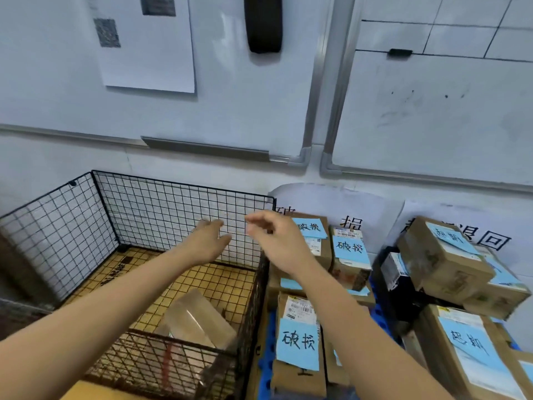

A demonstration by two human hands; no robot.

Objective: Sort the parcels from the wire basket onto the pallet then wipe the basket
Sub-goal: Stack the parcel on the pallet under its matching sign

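Note:
A black wire basket (86, 215) stands at the left against the wall. One taped cardboard parcel (199, 319) lies tilted on its yellow floor near the front. My left hand (210, 241) hovers over the basket with fingers relaxed, holding nothing. My right hand (274, 241) is raised above the basket's right edge, fingers loosely curled and empty. To the right, cardboard parcels with blue paper labels (298, 342) are stacked on a blue pallet (265, 368).
A second group of labelled boxes (444, 261) and a black box (392, 269) sit at the far right. Paper signs (490, 235) hang on the wall behind the stacks. Whiteboards (432, 111) fill the wall above. A cardboard surface (86, 392) shows at the bottom left.

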